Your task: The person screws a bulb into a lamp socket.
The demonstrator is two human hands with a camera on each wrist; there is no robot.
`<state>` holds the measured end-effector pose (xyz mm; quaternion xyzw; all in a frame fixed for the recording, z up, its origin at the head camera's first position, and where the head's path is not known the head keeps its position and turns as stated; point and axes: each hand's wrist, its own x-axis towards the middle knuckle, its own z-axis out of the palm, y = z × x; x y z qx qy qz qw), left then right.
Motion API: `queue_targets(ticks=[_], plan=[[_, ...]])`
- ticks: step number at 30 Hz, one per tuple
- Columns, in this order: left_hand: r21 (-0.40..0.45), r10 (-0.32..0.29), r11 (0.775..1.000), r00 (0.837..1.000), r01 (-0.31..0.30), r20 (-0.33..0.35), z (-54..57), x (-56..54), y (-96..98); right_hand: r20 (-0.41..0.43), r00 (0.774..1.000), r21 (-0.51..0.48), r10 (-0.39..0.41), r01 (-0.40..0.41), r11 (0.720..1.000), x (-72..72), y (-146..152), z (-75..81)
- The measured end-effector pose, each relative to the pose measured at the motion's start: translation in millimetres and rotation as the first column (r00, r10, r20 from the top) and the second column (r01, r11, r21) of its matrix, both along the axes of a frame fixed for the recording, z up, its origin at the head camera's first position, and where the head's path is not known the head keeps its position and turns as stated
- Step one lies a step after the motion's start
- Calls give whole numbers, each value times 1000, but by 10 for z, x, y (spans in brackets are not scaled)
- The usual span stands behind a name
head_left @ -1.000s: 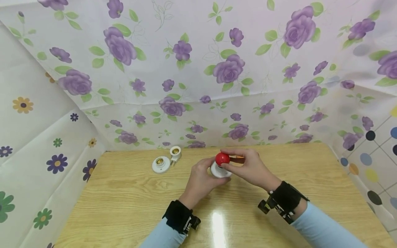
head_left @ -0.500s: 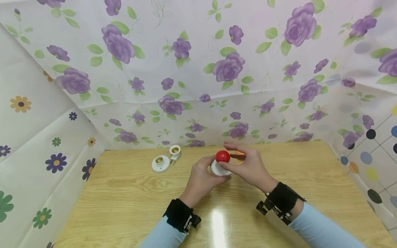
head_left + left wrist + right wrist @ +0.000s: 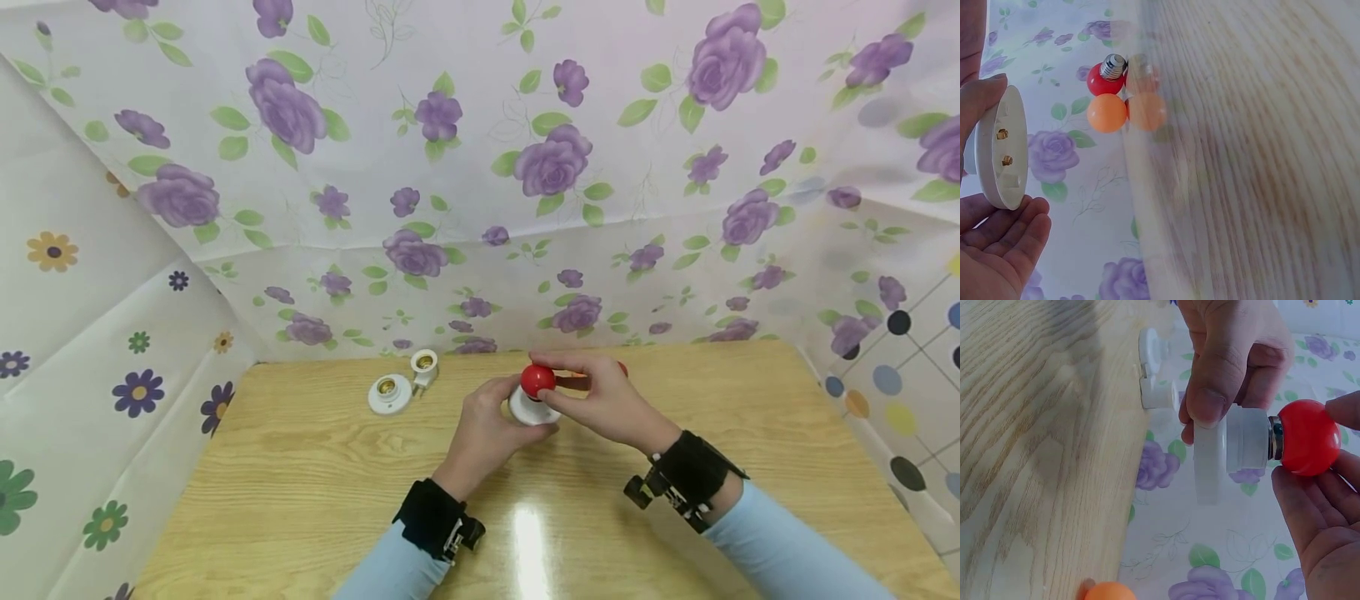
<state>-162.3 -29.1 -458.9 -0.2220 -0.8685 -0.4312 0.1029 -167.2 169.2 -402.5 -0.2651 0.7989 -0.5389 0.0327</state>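
My left hand [image 3: 487, 427] grips the rim of a round white lamp holder [image 3: 1210, 462] and keeps it above the table. Seen from the left wrist, the holder's hollow underside [image 3: 1009, 150] shows brass screws. A red light bulb [image 3: 1310, 439] sits in its socket, with a strip of metal screw base showing between bulb and socket. My right hand [image 3: 603, 402] pinches the red bulb between thumb and fingers. In the left wrist view, another red bulb [image 3: 1100, 82] lies with its metal base up beside an orange bulb [image 3: 1107, 114].
At the back left of the wooden table [image 3: 315, 483] stand a second round white lamp holder [image 3: 389, 395] and a white plug-in lamp socket [image 3: 424, 367]. A flowered cloth [image 3: 480, 167] hangs behind the table's back edge. The two loose bulbs lie behind my right hand.
Half a second ago my right fingers were spread away from the red bulb; now they have come back onto it, with the hand turned. The left hand and lamp holder have hardly moved.
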Motion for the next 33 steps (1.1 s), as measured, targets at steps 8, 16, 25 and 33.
queue_targets(ticks=[8, 16, 25, 33], plan=[[-4, 3, 1000, 1000, -3, 28, -22, 12, 9, 10, 999, -26, -50, 50, 998, 30, -9, -5], [0, 13, 1000, 1000, -13, 11, -26, 8, 29, 18, 989, -77, -144, 145, 986, 157, -96, 140], [13, -1, 1000, 1000, 1, 14, -19, 6, 28, -54, 988, 14, -147, 148, 989, 78, -45, 67], [3, -11, 1000, 1000, 11, 25, -13, -4, 13, -6, 1000, 45, 26, -26, 999, -23, 64, 53]])
